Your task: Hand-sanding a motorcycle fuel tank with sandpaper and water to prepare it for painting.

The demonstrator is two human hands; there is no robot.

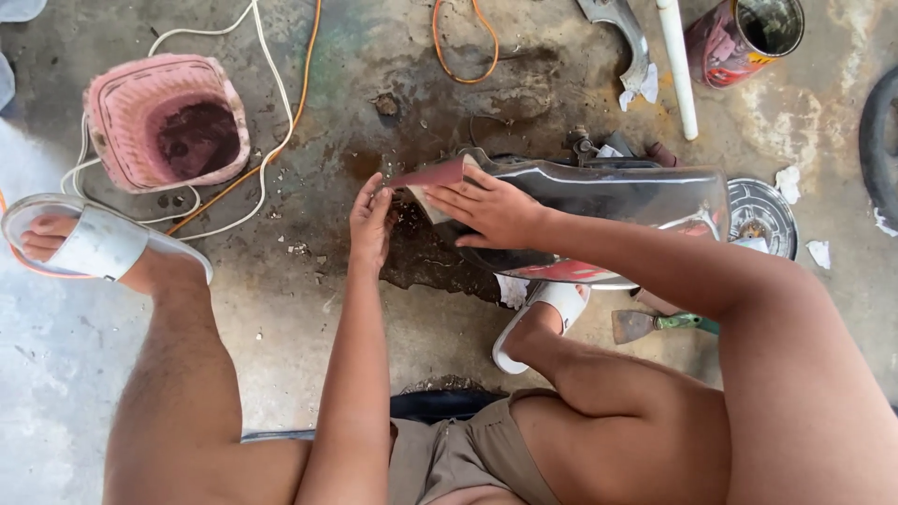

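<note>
A sheet of reddish-brown sandpaper (432, 175) lies over the left end of a long, glossy grey vehicle body panel (608, 192) resting on the concrete floor. My left hand (370, 223) pinches the sandpaper's left corner with its fingertips. Flat on top of the sheet, my right hand (488, 208) presses it against the panel's end. My right foot in a white sandal (543, 318) rests against the panel's near edge.
A pink woven basket (168, 120) stands at upper left beside white and orange cables (281, 93). A scraper with a green handle (655, 324), a round metal lid (762, 215), a white pipe (678, 65) and a paint can (748, 37) lie to the right.
</note>
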